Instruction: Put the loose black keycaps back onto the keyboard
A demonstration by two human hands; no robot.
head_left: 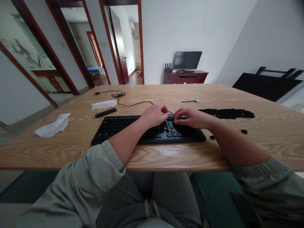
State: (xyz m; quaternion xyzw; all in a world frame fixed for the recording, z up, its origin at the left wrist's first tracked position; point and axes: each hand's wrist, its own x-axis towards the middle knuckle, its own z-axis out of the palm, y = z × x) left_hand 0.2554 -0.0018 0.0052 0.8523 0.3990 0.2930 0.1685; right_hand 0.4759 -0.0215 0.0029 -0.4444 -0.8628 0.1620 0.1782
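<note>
A black keyboard [123, 118] lies on the wooden table before me, many of its key positions bare of keycaps. My left hand [155, 114] is over its upper right part, fingers curled with thumb and fingertips close together. Beside it, my right hand [186, 117] reaches in above the number pad, its fingers bent inward and pinched near the keys. Anything between the fingertips of either hand is too small or hidden to make out. Loose black keycaps [228, 113] lie in rows right of the keyboard, partly behind my right forearm.
A single keycap [243, 131] sits apart at the right. Behind the keyboard are a blue brush [190, 101] and the coiled cable [118, 94]. At the left lie a black bar [105, 112], a white tissue [104, 104] and another crumpled tissue [53, 125]. The table's front edge [175, 167] is near my lap.
</note>
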